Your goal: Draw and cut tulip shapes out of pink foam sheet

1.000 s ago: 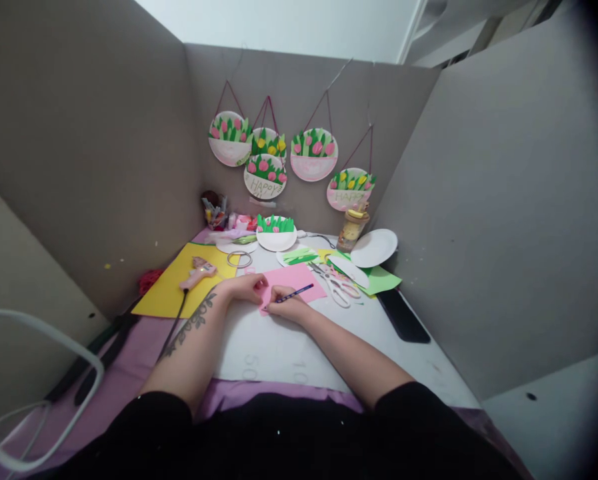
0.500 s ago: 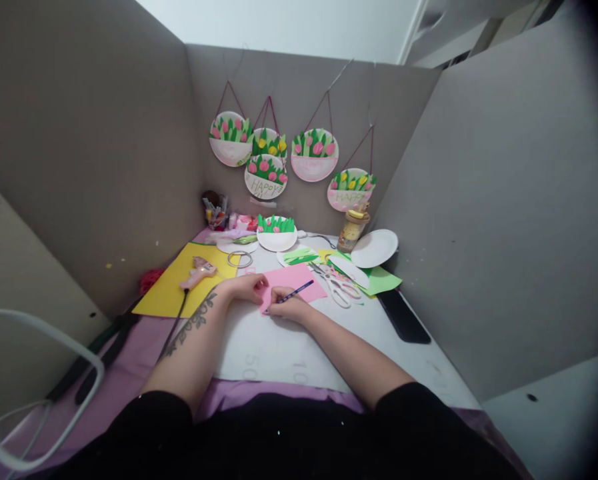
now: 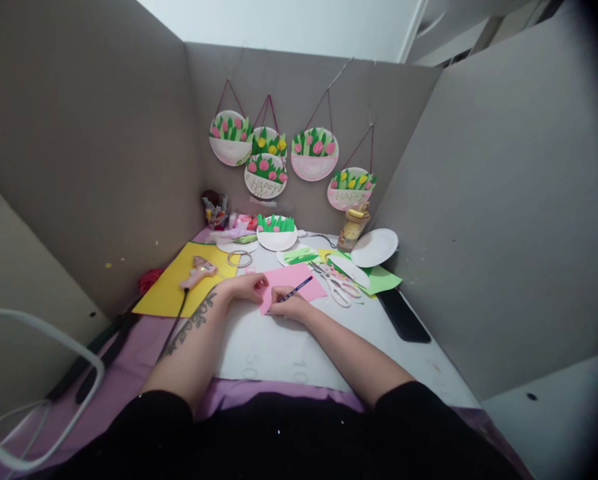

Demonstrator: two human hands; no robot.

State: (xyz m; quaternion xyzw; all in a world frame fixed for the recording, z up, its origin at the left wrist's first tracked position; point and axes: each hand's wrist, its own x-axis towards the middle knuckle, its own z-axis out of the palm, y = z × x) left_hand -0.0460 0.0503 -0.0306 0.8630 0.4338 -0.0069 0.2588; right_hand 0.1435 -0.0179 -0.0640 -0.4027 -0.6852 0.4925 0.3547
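We are seeing a table [image 3: 419, 373] carrying a white mat [image 3: 279, 347], yellow sheet [image 3: 171, 287], pink paper [image 3: 299, 277], scissors [image 3: 336, 283] and paper plate [image 3: 375, 248].

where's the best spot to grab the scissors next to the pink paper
Take the scissors by the handle loops at the near end, coming from the right hand side. The blades point away toward the back wall, so the loops face the person. They lie flat on the white mat, right of the pink paper.
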